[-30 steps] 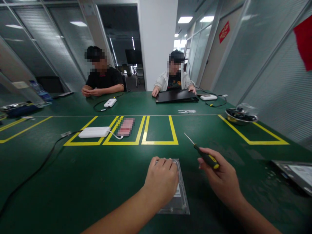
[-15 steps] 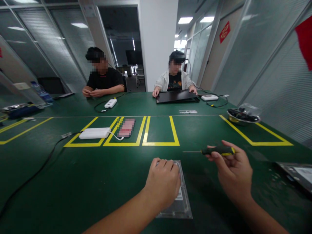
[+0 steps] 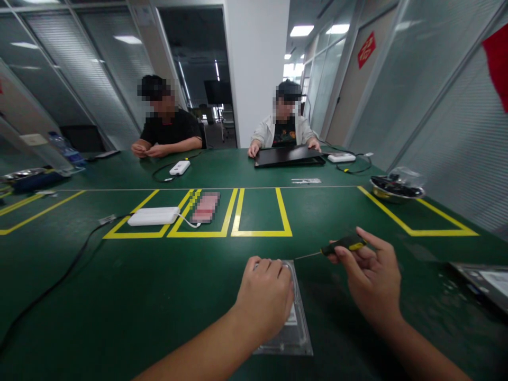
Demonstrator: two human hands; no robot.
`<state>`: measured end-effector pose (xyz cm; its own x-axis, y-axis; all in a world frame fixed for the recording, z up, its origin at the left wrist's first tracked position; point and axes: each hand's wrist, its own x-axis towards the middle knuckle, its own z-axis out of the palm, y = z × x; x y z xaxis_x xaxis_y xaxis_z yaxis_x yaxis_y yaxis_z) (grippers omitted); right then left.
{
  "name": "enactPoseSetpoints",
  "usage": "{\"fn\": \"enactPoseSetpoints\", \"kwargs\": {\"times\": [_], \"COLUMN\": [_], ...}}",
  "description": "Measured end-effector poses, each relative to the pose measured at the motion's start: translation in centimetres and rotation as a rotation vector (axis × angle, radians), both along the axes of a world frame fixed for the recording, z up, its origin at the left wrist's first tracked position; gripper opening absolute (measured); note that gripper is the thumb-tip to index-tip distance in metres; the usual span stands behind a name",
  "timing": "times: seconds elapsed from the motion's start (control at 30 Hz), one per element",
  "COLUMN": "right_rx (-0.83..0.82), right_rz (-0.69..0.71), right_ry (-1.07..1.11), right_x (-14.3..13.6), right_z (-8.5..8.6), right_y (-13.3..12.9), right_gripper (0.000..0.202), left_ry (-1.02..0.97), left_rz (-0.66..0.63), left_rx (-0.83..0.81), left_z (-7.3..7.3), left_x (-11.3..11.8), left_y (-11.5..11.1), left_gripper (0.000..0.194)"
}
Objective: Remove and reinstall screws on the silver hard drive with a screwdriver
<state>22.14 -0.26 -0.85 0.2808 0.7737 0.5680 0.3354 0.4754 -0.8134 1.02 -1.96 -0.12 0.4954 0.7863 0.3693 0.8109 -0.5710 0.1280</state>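
Note:
A silver hard drive (image 3: pixel 300 317) lies flat on the green table in front of me. My left hand (image 3: pixel 266 293) bears down on its upper left part, fingers curled and closed over it; the fingertips are hidden from view. To the right, my right hand (image 3: pixel 373 270) is closed on a screwdriver (image 3: pixel 342 246) with a dark green and yellow handle, pinched between thumb and fingers. The thin shaft points left and slightly down, its tip close to the drive's upper right corner. I cannot tell whether the tip touches the drive.
At the right edge sits another drive-like metal device (image 3: pixel 482 283), with small bits beside it. Further back are a metal bowl (image 3: pixel 397 191) of dark items, a white power bank (image 3: pixel 154 216) cabled to a blurred pink phone (image 3: pixel 205 207), and yellow tape outlines. Two people sit opposite, one handling a black panel (image 3: pixel 289 156).
My right hand has moved left with the screwdriver, whose tip has dropped toward the drive's upper corner. My left hand and the drive have stayed in place.

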Motion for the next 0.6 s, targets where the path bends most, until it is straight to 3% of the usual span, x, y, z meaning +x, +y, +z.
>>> {"fn": "enactPoseSetpoints", "kwargs": {"times": [0.6], "right_rx": [-0.002], "right_rz": [0.029], "right_ry": [-0.031], "right_x": [-0.18], "right_z": [-0.31], "right_y": [0.13], "right_gripper": [0.050], "left_ry": [0.018], "left_rz": [-0.003], "left_rx": [0.005], "left_z": [0.04], "left_x": [-0.04], "left_y": [0.08], "left_gripper": [0.016]}}
